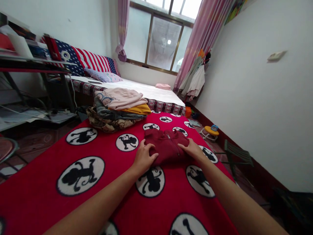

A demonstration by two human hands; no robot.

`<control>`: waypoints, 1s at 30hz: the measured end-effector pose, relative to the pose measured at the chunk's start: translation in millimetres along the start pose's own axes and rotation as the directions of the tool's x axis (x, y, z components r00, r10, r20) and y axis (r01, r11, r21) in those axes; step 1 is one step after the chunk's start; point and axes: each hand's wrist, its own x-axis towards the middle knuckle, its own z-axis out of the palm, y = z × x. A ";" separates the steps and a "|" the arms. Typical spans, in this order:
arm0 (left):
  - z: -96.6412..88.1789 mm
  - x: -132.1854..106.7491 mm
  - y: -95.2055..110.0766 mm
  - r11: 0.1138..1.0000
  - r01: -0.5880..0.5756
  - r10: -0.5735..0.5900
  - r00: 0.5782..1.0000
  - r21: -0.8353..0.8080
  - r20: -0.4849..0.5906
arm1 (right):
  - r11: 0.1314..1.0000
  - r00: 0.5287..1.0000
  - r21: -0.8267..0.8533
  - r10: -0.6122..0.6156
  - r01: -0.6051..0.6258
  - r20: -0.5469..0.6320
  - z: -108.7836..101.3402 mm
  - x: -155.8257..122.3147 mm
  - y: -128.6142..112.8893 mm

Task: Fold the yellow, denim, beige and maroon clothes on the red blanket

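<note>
A dark red zip-up top [168, 151] lies folded into a compact bundle on the red blanket [110, 169], which has black monkey figures in white circles. Its metal zipper pull shows near the upper middle. At the top's left edge, my left hand [144, 156] has its fingers curled round the cloth, thumb towards the middle. My right hand [192, 148] grips the opposite edge, its fingers partly hidden by the fabric. Beyond my left hand stands a stack of folded clothes [117, 114], with a pale pink garment [124, 98] on top and a mustard one [138, 109] beneath it.
Behind the blanket is a bed with a white sheet [144, 88], a pillow [104, 75] and a folded pink cloth [163, 86]. A cluttered desk [31, 67] stands left. Along the right wall are a yellow stool [211, 131], a green folding stool [237, 153] and hanging clothes [195, 80].
</note>
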 end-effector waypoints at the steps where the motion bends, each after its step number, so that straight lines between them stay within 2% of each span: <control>1: 2.6 1.9 1.8 0.999 0.040 -0.040 0.999 -0.031 0.006 | 1.000 1.000 0.026 -0.013 0.013 0.000 1.4 -0.5 -1.1; 4: 12.9 6.9 5.0 0.977 0.135 -0.129 0.991 -0.165 0.045 | 0.977 0.997 0.206 -0.066 0.057 0.036 4.4 -8.5 -3.3; 6: 17.9 7.8 4.9 0.957 0.131 -0.115 0.990 -0.257 0.078 | 0.927 0.993 0.365 -0.114 0.091 0.042 5.0 -17.6 -3.0; 8: 19.0 8.5 6.3 0.955 0.055 -0.031 0.996 -0.292 0.087 | 0.883 0.988 0.455 -0.149 0.117 0.035 2.2 -24.4 -1.8; 11: 13.0 22.4 22.5 0.956 -0.141 0.162 0.985 -0.256 0.064 | 0.865 0.970 0.443 -0.234 0.236 -0.062 -15.9 -16.8 0.3; 13: 7.1 49.7 45.2 0.934 -0.281 0.294 0.955 -0.221 0.028 | 0.861 0.946 0.396 -0.266 0.320 -0.186 -40.0 5.7 0.4; 16: 5.7 116.1 82.1 0.888 -0.438 0.438 0.898 -0.137 -0.031 | 0.900 0.908 0.288 -0.216 0.328 -0.360 -83.9 58.8 -2.6; 18: 14.2 159.9 93.2 0.896 -0.436 0.435 0.900 -0.081 -0.034 | 0.962 0.898 0.129 -0.170 0.241 -0.405 -102.5 93.9 -5.1; 19: 21.6 175.8 91.8 0.921 -0.386 0.385 0.922 -0.055 -0.034 | 0.986 0.901 0.047 -0.129 0.163 -0.415 -104.0 107.7 -5.5; 21: 40.6 188.8 74.8 0.973 -0.230 0.229 0.973 0.025 0.015 | 0.996 0.904 -0.089 -0.042 0.005 -0.425 -87.0 124.2 -3.2; 23: 61.3 178.1 44.7 0.984 -0.088 0.069 0.990 0.157 0.121 | 0.983 0.926 -0.174 -0.012 -0.058 -0.376 -47.0 126.3 4.4; 24: 70.4 167.0 28.4 0.967 -0.072 0.023 0.980 0.246 0.197 | 0.978 0.950 -0.208 -0.035 -0.032 -0.309 -22.4 123.4 9.8; 26: 83.9 142.6 0.8 0.942 -0.119 0.040 0.968 0.313 0.248 | 0.974 0.991 -0.225 -0.047 0.017 -0.126 24.5 114.3 21.1; 28: 90.4 124.6 -14.3 0.899 -0.186 0.075 0.957 0.396 0.279 | 0.974 0.993 -0.227 -0.041 0.016 -0.107 56.2 105.8 30.0; 30: 91.8 117.0 -17.8 0.857 -0.224 0.078 0.947 0.464 0.313 | 0.971 0.992 -0.237 -0.038 0.008 -0.122 68.8 100.9 34.8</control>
